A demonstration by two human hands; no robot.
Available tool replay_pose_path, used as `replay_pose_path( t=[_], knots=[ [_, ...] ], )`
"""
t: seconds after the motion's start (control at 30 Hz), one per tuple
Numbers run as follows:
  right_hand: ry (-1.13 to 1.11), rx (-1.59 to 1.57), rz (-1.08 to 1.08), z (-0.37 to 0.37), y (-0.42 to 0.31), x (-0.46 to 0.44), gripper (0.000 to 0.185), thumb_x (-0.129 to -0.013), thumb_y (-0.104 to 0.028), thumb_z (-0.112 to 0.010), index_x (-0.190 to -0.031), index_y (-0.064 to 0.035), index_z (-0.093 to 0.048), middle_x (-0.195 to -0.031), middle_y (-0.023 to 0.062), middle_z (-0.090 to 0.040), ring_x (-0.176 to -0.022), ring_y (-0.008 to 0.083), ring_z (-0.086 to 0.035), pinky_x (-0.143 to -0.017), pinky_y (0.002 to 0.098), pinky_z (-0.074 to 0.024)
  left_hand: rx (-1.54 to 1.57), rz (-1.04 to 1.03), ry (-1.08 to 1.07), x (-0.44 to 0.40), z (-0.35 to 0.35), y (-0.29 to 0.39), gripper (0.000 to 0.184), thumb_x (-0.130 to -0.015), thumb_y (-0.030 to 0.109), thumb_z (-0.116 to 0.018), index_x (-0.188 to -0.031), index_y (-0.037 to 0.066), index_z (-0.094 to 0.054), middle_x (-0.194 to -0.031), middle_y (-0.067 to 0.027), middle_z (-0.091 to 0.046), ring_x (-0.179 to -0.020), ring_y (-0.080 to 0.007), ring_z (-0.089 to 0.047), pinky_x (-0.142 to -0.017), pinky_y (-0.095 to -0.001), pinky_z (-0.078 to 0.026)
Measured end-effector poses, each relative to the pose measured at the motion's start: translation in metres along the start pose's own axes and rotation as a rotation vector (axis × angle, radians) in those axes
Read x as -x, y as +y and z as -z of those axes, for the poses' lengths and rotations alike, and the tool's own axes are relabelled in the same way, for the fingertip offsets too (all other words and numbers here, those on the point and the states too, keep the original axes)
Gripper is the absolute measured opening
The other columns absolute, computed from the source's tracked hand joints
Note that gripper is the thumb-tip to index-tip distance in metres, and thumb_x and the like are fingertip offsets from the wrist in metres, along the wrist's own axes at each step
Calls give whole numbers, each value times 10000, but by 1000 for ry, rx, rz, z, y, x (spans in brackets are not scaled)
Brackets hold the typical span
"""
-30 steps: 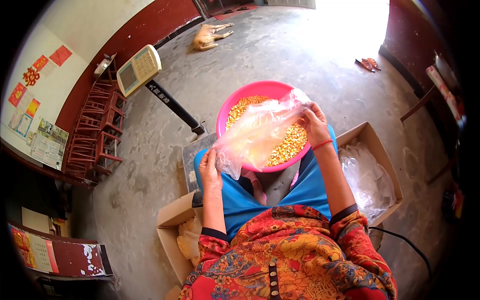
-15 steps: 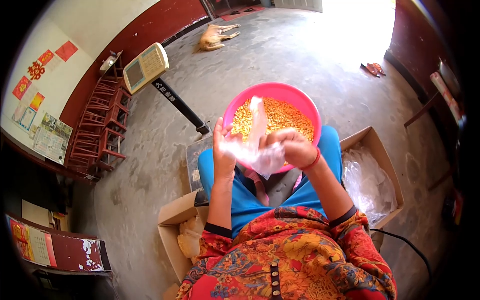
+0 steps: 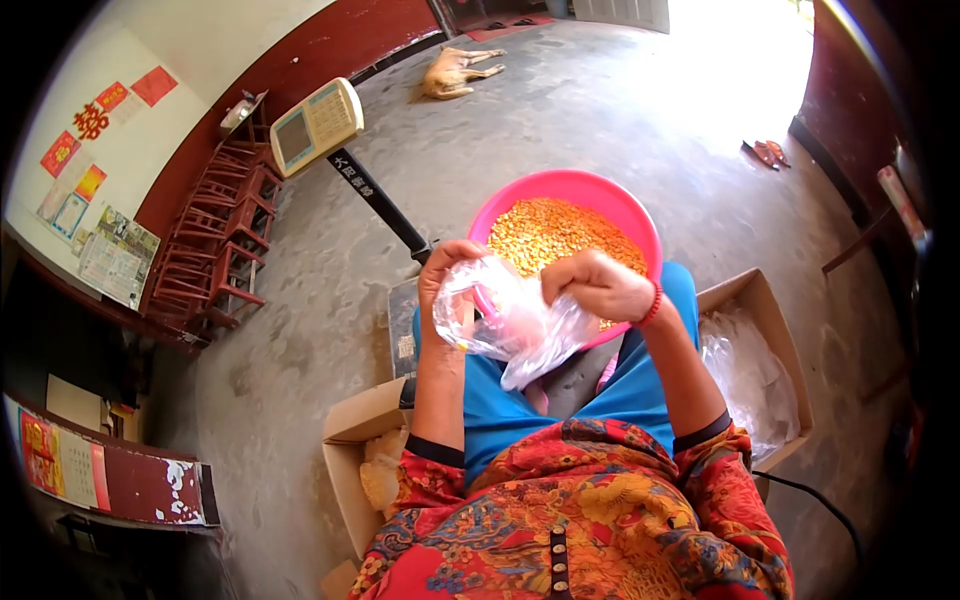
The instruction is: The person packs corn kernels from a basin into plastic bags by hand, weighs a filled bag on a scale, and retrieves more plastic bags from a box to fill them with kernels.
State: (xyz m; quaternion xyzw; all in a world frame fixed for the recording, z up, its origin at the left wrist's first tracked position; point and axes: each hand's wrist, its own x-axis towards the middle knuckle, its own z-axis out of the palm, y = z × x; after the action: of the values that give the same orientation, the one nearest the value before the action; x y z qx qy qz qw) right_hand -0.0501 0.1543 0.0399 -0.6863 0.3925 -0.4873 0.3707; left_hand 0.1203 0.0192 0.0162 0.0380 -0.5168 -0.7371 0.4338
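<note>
A clear plastic bag is stretched between my two hands above my lap, its mouth spread into a loop on the left. My left hand grips the rim of that loop. With curled fingers, my right hand, a red band at its wrist, pinches the bag's other side. Beyond the hands stands a pink basin filled with orange-yellow kernels that look like corn. The bag and my hands cover the basin's near part.
To my right, a cardboard box holds clear plastic bags. Another cardboard box stands at my left. A scale's display rises on a black post. Stacked wooden stools line the wall; a dog lies on the floor.
The bag has gone from a narrow, upward-flung shape to a lower, opened loop. My left hand has closed on its rim from a more open pose. The whole view has shifted slightly.
</note>
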Motion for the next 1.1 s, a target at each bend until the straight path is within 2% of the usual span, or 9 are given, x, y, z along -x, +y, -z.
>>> replay_pose_path(
  t=[0.13,0.23,0.43,0.57,0.73,0.8,0.83,0.93,1.1],
  knots=[
    [196,513,105,25,-18,-2,78,-683,23,-462,-711,23,-534,-674,171,-542,-648,302,-549,-605,345,-440,-13,-102,268,-4,23,0,109,-749,32,-611,-855,55,-594,-871,-80,-599,-842,-153,-575,-788,-279,-484],
    [222,687,-2,29,4,8,69,-682,14,-475,-671,7,-543,-669,172,-554,-650,321,-561,-597,361,-444,-600,-137,352,10,46,-22,440,-718,-62,-589,-1137,64,-540,-1062,-64,-570,-964,-156,-541,-796,-256,-460],
    [276,558,-171,2,60,28,104,-698,22,-461,-659,-10,-552,-647,117,-565,-616,263,-577,-590,339,-453,-1213,-209,-322,59,22,-37,615,-695,-8,-608,-1276,119,-452,-1192,-122,-524,-1152,-246,-460,-959,-337,-378],
    [301,355,-195,1,67,38,126,-716,70,-435,-700,17,-548,-652,99,-551,-587,190,-565,-564,288,-446,-1337,72,-253,67,17,-50,665,-683,99,-676,-1298,134,-425,-1240,-147,-489,-1161,-320,-433,-1016,-383,-326],
    [289,192,-186,2,71,50,144,-737,112,-426,-713,21,-534,-724,59,-540,-676,107,-507,-601,234,-410,-1282,57,-314,65,34,-79,532,-677,108,-685,-1182,67,-525,-1186,-140,-517,-1090,-318,-485,-959,-370,-379],
    [295,199,-205,3,72,55,147,-731,118,-421,-694,13,-518,-729,59,-542,-693,109,-507,-615,235,-411,-940,502,-191,62,36,-83,433,-672,75,-675,-1091,36,-572,-1143,-140,-533,-1042,-314,-513,-918,-368,-408],
    [297,205,-216,4,73,58,153,-724,124,-417,-674,6,-501,-734,58,-544,-710,110,-507,-629,236,-412,-939,505,-192,63,34,-85,433,-672,75,-675,-1091,36,-572,-1143,-140,-533,-1042,-314,-513,-918,-368,-408],
    [227,160,-211,9,79,67,178,-714,137,-398,-641,-13,-461,-743,57,-546,-731,126,-510,-661,247,-415,-1254,-149,60,61,20,-77,594,-647,81,-700,-1200,60,-487,-1202,-151,-487,-1125,-328,-452,-971,-382,-358],
    [346,25,-130,4,82,70,191,-689,150,-384,-620,-19,-442,-742,53,-541,-735,140,-511,-666,256,-418,-1385,-199,22,62,-6,-87,646,-631,75,-695,-1236,81,-469,-1208,-168,-477,-1156,-337,-429,-990,-388,-340]
  ],
)
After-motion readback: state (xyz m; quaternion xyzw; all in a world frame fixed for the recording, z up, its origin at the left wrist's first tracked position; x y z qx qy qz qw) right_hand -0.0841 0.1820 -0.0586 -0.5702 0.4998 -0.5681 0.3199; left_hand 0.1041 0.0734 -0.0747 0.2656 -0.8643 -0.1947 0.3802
